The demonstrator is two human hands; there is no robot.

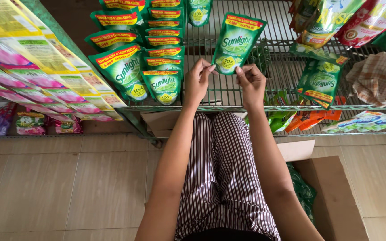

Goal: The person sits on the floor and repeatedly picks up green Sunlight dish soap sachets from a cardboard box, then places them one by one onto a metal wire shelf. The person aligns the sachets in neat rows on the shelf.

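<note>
A green pouch (236, 42) is up in both hands, held flat over the wire shelf (246, 108), its face toward the camera. The left hand (197, 82) pinches the pouch's lower left corner, fingers closed tight on the edge. The right hand (251, 84) grips the lower right corner the same way, thumb and fingertips clamped on the bottom seam. The pouch sits above the bare middle stretch of the shelf, clear of the stock on either side.

Just to the left, a stack of matching green pouches (132, 53) lies in overlapping rows on the shelf, the nearest one close to the left wrist but not touching it. To the right, one more green pouch (321, 82) lies tilted near the shelf's front rail, with a checked cloth (378, 78) beyond it. Orange packets (311, 118) show on the level beneath.

Far left, pink and yellow sachets (36, 67) fan out in long rows. Down below, the person's striped trousers (222, 178) fill the middle, an open cardboard box (331, 192) stands by the right forearm with green packs inside, and the tiled floor (45, 187) spreads away left.
</note>
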